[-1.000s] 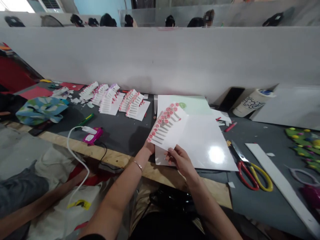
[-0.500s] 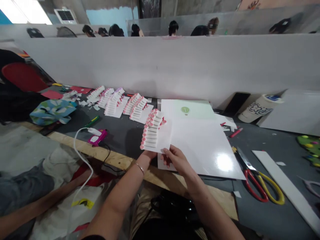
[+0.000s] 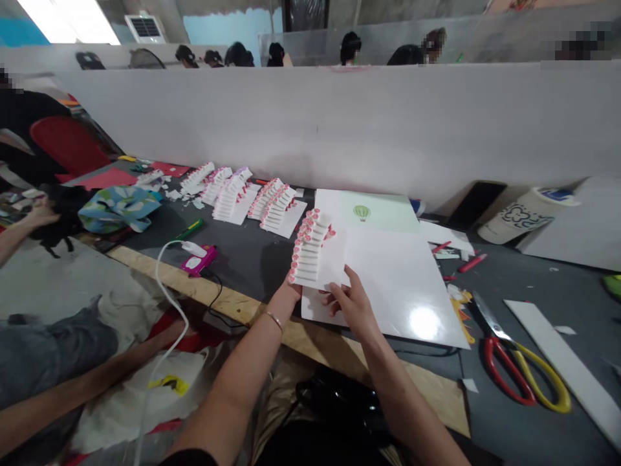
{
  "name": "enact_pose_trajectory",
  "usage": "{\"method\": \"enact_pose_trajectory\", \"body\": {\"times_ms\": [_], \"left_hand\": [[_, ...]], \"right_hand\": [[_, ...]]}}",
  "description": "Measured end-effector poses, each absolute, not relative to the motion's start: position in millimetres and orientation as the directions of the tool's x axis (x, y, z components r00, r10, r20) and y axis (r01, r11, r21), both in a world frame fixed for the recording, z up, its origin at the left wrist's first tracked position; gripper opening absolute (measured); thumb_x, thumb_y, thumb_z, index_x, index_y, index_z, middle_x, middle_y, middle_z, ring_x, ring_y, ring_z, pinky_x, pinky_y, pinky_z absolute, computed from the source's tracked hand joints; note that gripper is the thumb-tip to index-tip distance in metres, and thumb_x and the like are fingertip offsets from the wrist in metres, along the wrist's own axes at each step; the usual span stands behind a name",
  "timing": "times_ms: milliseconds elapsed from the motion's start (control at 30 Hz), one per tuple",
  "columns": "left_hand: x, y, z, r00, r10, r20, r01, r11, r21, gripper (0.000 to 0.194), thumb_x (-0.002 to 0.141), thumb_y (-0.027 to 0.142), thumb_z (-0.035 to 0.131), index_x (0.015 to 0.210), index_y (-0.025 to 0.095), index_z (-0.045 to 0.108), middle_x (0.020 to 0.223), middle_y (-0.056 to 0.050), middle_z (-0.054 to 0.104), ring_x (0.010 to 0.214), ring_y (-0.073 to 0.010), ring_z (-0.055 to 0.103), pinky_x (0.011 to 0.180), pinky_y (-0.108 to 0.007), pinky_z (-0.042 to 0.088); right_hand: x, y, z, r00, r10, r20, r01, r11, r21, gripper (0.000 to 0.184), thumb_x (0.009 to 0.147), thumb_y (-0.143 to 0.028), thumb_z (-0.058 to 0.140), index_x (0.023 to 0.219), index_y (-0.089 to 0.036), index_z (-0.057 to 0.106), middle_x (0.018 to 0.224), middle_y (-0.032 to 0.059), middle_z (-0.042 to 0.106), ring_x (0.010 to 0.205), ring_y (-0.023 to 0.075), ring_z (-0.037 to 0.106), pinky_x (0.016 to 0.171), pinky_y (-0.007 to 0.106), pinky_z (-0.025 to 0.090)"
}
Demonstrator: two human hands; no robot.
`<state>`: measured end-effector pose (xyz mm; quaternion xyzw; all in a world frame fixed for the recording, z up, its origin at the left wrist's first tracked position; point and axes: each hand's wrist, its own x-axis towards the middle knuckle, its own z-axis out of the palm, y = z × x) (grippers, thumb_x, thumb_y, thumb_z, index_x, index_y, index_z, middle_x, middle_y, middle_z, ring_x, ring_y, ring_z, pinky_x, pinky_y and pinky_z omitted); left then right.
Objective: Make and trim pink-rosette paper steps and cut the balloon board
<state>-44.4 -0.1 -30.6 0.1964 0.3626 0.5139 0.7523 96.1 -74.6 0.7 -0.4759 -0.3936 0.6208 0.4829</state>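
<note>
Blue cloth (image 3: 119, 208) and other strip-covered cards (image 3: 291, 222) are laid on the table (image 3: 237, 249) at left. Left hand (image 3: 294, 289) is mostly hidden under the pink-edged card (image 3: 330, 260), grip can't be told; card is held above the white sheet's (image 3: 392, 278) left edge, lower edge pinched in right hand's (image 3: 356, 303) grip. Scissors (image 3: 507, 343) are set at right.

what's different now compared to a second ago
The white card with pink-tipped strips has turned counterclockwise and shifted left, uncovering the printed balloon it partly hid. The right hand still holds its lower edge, with the left hand still beneath; nothing was let go. The scissors and other cards stayed put.
</note>
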Motion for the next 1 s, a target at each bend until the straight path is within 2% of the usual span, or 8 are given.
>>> {"method": "enact_pose_trajectory", "body": {"times_ms": [100, 233, 333, 433, 633, 767, 867, 1000], "left_hand": [[-44.0, -8.0, -31.9, 0.318, 0.873, -0.369, -0.613, 0.486, 0.622, 0.031, 0.091, 0.029, 0.054, 0.115, 0.016, 0.068, 0.101, -0.010, 0.076, 0.095, -0.0297, 0.071, 0.087, -0.043, 0.054], [-42.1, -16.1, -36.2, 0.449, 0.831, -0.329, -0.625, 0.555, 0.549, 0.052, 0.092, 0.048, 0.052, 0.121, 0.008, 0.064, 0.100, -0.016, 0.076, 0.096, -0.0314, 0.071, 0.094, -0.045, 0.051], [-39.6, -17.7, -38.0, 0.420, 0.831, -0.366, -0.628, 0.557, 0.544, 0.056, 0.091, 0.054, 0.051, 0.118, 0.007, 0.066, 0.098, -0.016, 0.077, 0.090, -0.0288, 0.072, 0.093, -0.042, 0.052], [-37.3, -17.0, -36.8, 0.362, 0.822, -0.439, -0.614, 0.565, 0.551, 0.054, 0.091, 0.055, 0.051, 0.113, 0.010, 0.068, 0.093, -0.014, 0.077, 0.083, -0.0261, 0.072, 0.089, -0.039, 0.054], [-35.2, -12.4, -36.9, 0.274, 0.789, -0.550, -0.597, 0.588, 0.546, 0.048, 0.093, 0.053, 0.050, 0.103, 0.011, 0.070, 0.081, -0.009, 0.076, 0.069, -0.0203, 0.070, 0.077, -0.034, 0.057], [-35.4, -12.4, -39.5, 0.240, 0.804, -0.544, -0.602, 0.563, 0.567, 0.047, 0.092, 0.053, 0.051, 0.099, 0.011, 0.071, 0.080, -0.009, 0.076, 0.067, -0.0197, 0.069, 0.074, -0.033, 0.057], [-36.3, -14.5, -38.2, 0.255, 0.839, -0.480, -0.604, 0.526, 0.599, 0.048, 0.089, 0.055, 0.055, 0.100, 0.012, 0.072, 0.087, -0.011, 0.076, 0.075, -0.0226, 0.071, 0.076, -0.035, 0.057], [-37.4, -15.9, -33.6, 0.121, 0.903, -0.413, -0.582, 0.401, 0.707, 0.040, 0.075, 0.052, 0.073, 0.094, 0.017, 0.071, 0.084, -0.007, 0.076, 0.070, -0.0208, 0.069, 0.069, -0.033, 0.056]], "right_hand": [[112.8, -91.4, -6.9, -0.058, 0.965, -0.255, -0.274, -0.261, -0.926, 0.094, 0.070, -0.051, 0.075, 0.146, -0.018, 0.031, 0.062, -0.0046, 0.064, 0.052, 0.0140, 0.059, 0.038, 0.022, 0.044], [132.7, -106.2, -11.0, -0.027, 0.941, -0.337, -0.354, -0.324, -0.877, 0.097, 0.068, -0.053, 0.077, 0.148, -0.017, 0.035, 0.060, -0.0047, 0.062, 0.046, 0.0101, 0.052, 0.032, 0.017, 0.035], [144.9, -110.8, -7.6, -0.059, 0.922, -0.382, -0.387, -0.374, -0.843, 0.097, 0.066, -0.050, 0.082, 0.148, -0.021, 0.038, 0.062, -0.0047, 0.062, 0.042, 0.0073, 0.047, 0.029, 0.013, 0.027], [154.5, -113.6, -5.8, -0.132, 0.905, -0.405, -0.378, -0.424, -0.823, 0.093, 0.069, -0.049, 0.080, 0.148, -0.023, 0.039, 0.060, -0.0053, 0.063, 0.035, 0.0038, 0.038, 0.027, 0.012, 0.022], [165.4, -120.0, -22.1, -0.239, 0.874, -0.422, -0.349, -0.483, -0.803, 0.078, 0.077, -0.050, 0.074, 0.145, -0.028, 0.041, 0.041, -0.0135, 0.044, 0.025, 0.0018, 0.022, 0.025, 0.010, 0.012], [164.5, -122.0, -21.8, -0.179, 0.903, -0.391, -0.330, -0.430, -0.840, 0.078, 0.078, -0.051, 0.073, 0.145, -0.027, 0.042, 0.043, -0.0131, 0.045, 0.027, 0.0017, 0.023, 0.027, 0.011, 0.013], [165.5, -118.1, -10.2, -0.060, 0.938, -0.341, -0.279, -0.344, -0.896, 0.086, 0.077, -0.053, 0.073, 0.150, -0.026, 0.036, 0.046, -0.0111, 0.048, 0.031, 0.0042, 0.033, 0.029, 0.012, 0.020], [180.6, -103.3, 4.1, 0.008, 0.939, -0.343, -0.167, -0.337, -0.927, 0.087, 0.075, -0.054, 0.073, 0.150, -0.025, 0.038, 0.050, -0.0082, 0.052, 0.038, 0.0062, 0.041, 0.032, 0.013, 0.026]]}}
